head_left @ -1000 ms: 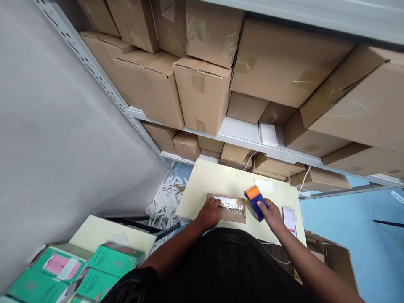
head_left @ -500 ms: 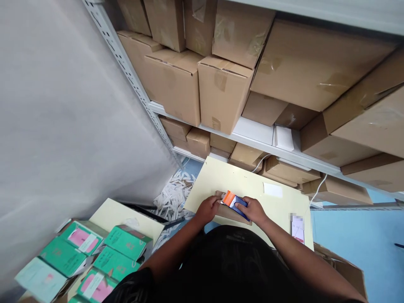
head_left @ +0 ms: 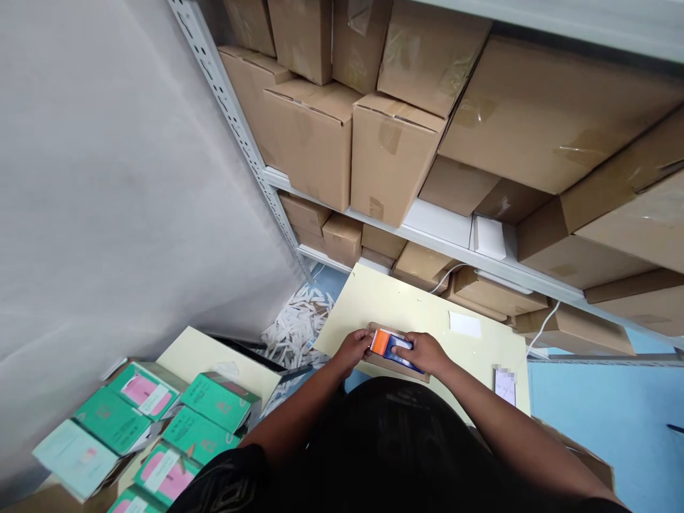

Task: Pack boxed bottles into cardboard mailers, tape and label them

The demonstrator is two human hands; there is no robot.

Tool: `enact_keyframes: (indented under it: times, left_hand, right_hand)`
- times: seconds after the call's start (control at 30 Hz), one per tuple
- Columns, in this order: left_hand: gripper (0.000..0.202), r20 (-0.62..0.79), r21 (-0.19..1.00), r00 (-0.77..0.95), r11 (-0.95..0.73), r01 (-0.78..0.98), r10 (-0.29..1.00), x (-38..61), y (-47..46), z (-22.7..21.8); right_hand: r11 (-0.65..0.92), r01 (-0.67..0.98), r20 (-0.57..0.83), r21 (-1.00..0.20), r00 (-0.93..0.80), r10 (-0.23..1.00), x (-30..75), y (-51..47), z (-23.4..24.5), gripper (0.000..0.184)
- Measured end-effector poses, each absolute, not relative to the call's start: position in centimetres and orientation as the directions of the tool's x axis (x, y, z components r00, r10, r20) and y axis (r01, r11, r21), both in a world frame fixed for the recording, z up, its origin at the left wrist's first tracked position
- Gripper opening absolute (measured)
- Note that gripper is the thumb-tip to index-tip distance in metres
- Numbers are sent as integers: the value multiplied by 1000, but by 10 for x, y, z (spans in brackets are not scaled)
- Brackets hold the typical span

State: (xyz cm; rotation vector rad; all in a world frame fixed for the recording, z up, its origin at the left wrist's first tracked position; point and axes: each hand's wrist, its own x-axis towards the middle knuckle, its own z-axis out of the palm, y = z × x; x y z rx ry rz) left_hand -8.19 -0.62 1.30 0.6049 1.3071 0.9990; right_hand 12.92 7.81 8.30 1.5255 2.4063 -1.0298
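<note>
A small orange-and-blue packet is held between my two hands above the table. My right hand is closed round its blue end, thumb on top. At the orange end, my left hand has its fingers pinched together against the packet's edge; the fingertips are partly hidden. Directly beneath the packet lies a flat brown cardboard piece, partly covered by the packet and both hands.
The pale yellow table carries a white paper and a phone. Shelves with cardboard boxes rise beyond it. Green boxes stand at lower left. White paper strips lie heaped on the floor.
The packet has turned slightly, so its orange end shows more squarely. My left hand stays at that end and my right hand keeps its grip. The whole view has shifted a little.
</note>
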Motion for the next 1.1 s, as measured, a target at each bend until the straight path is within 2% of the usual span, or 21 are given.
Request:
enact_keyframes:
  times: [0.13, 0.33, 0.47, 0.67, 0.77, 0.83, 0.93, 1.0, 1.03, 1.1]
  left_hand:
    - [42, -505, 859, -141, 481, -176, 851, -82, -7, -1]
    - [30, -423, 853, -367, 501, 147, 828, -128, -10, -24]
    - [25, -385, 818, -355, 493, 297, 852, -139, -12, -41]
    - [21, -320, 775, -281, 421, 472, 905, -96, -3, -65]
    - [40, -269, 730, -295, 394, 559, 917, -97, 0, -61]
    - [48, -135, 712, -207, 240, 659, 969, -104, -2, -51]
    - [62, 97, 624, 137, -167, 764, 986, -106, -10, -33]
    - [86, 131, 505, 322, -343, 793, 938, -97, -14, -26]
    - [97, 121, 444, 366, -380, 811, 923, -91, -13, -25]
    - [104, 99, 341, 382, -392, 854, 919, -79, -5, -27]
  right_hand:
    - [275, 855, -484, -440, -484, 729, 125, 79, 92, 45]
    - [271, 913, -525, -307, -399, 751, 142, 87, 105, 51]
    - [244, 933, -550, -264, -354, 757, 151, 87, 101, 51]
    - [274, 939, -556, -206, -343, 757, 147, 86, 97, 55]
    - [267, 945, -557, -187, -326, 764, 148, 87, 96, 62]
    - [252, 949, -562, -191, -316, 765, 150, 88, 95, 66]
    - [247, 948, -553, -200, -317, 771, 151, 88, 91, 67]
    - [249, 948, -545, -201, -319, 775, 151, 90, 89, 68]
    - [250, 948, -544, -198, -319, 776, 151, 92, 88, 68]
    - [254, 948, -545, -189, -317, 776, 149, 97, 90, 70]
